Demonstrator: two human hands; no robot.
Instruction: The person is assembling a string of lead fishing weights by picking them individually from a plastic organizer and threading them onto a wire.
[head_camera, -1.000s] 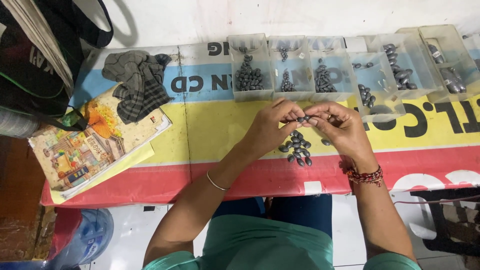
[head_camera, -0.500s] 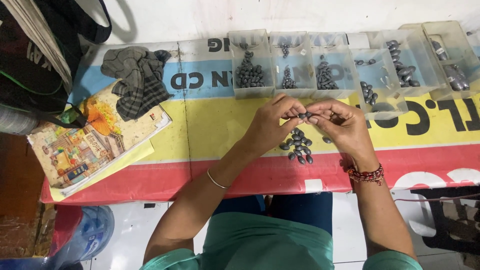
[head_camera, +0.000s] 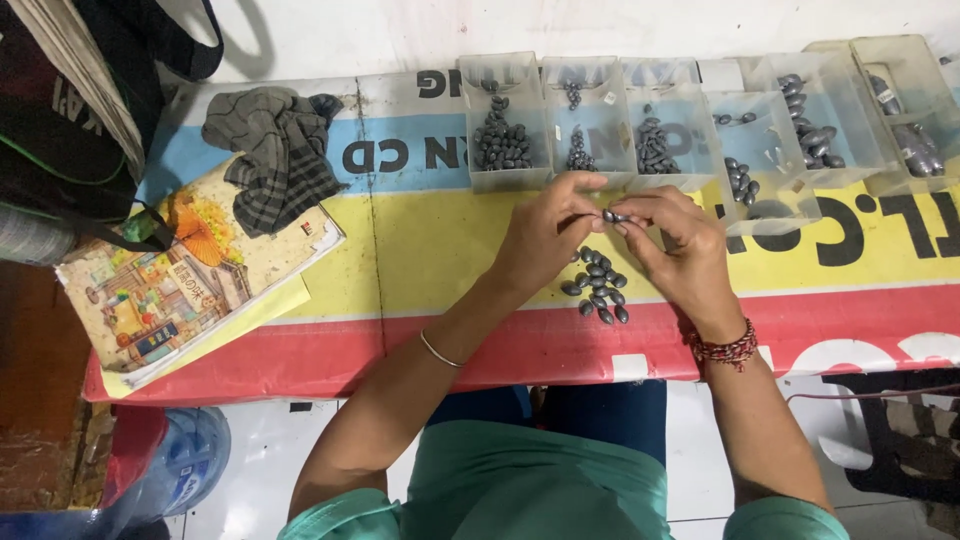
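My left hand (head_camera: 545, 235) and my right hand (head_camera: 675, 250) meet above the table, fingertips pinched together on one small dark oval weight (head_camera: 611, 216). Just below the hands a small pile of several similar grey oval weights (head_camera: 597, 285) lies on the yellow part of the banner-covered table (head_camera: 420, 250). Behind the hands stands a row of clear plastic boxes (head_camera: 505, 120), each holding dark weights sorted by size. A thin bangle circles my left wrist and a red beaded bracelet my right wrist.
A checked grey cloth (head_camera: 275, 160) lies at the back left, partly on an illustrated book (head_camera: 180, 275) near the table's left front edge. A dark bag (head_camera: 70, 110) sits at far left. A blue water bottle (head_camera: 190, 450) stands on the floor below.
The hands stay together on the small weight with only slight finger movement. The pile and boxes have not moved.
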